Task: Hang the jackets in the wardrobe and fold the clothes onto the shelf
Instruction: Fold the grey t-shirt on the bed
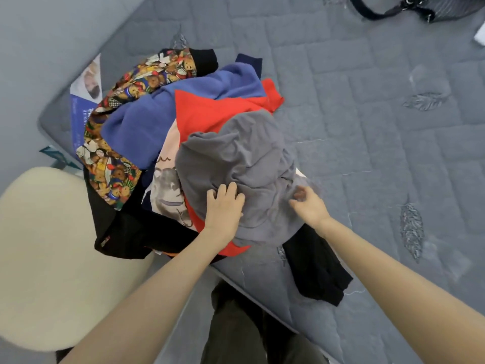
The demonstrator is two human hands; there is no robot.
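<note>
A pile of clothes lies on the corner of a grey quilted mattress (367, 106). On top sits a crumpled grey garment (241, 156). Under it are a red garment (210, 111), a blue one (147, 119), a bear-print fabric (110, 169), a pale printed shirt (165, 185) and black clothes (315, 269). My left hand (223, 206) rests on the near edge of the grey garment with curled fingers digging into the cloth. My right hand (307, 203) pinches the same garment's right edge.
A cream rounded seat (52, 258) stands to the left of the mattress corner. A black bag with a strap (409, 9) lies at the mattress's far right. A printed paper (86, 85) sticks out beside the pile. My dark trousers (241, 324) show below.
</note>
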